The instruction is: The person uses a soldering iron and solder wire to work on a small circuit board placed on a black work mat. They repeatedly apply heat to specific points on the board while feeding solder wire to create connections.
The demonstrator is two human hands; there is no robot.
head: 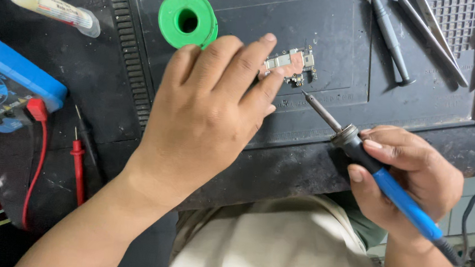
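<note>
While the left hand pins the small circuit board under flat fingers, the right hand, grip wrapped round the soldering iron, hovers its tip just beside the board; no solder applied yet.

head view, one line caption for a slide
Left hand steadies a small circuit board on a dark mat while the right hand holds a blue soldering iron.

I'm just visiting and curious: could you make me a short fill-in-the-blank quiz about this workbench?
1. The right hand holds a soldering iron with a ____ handle.
2. The left hand presses on a small ____ board.
3. The spool behind the left hand is ____.

Missing words: blue; circuit; green
</note>
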